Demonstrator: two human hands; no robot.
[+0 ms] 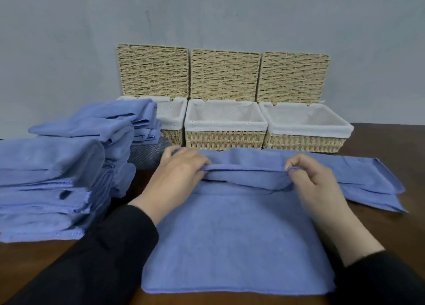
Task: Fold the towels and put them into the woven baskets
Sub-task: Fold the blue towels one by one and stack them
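Observation:
A blue towel (232, 240) lies spread on the dark wooden table in front of me, its far part doubled over into a raised fold and trailing off to the right. My left hand (177, 178) pinches that fold at its left end. My right hand (315, 183) pinches the same fold at its right end. Three woven baskets with white liners stand open behind the towel: left basket (174, 118), middle basket (224, 137) and right basket (305, 141). Their lids lean back against the wall. The middle and right baskets hold nothing; the left one is partly hidden.
A tall pile of blue towels (57, 180) fills the table's left side and covers part of the left basket. A grey striped cloth (143, 154) lies behind the pile. Bare table (409, 166) shows at the right; a grey wall stands behind the baskets.

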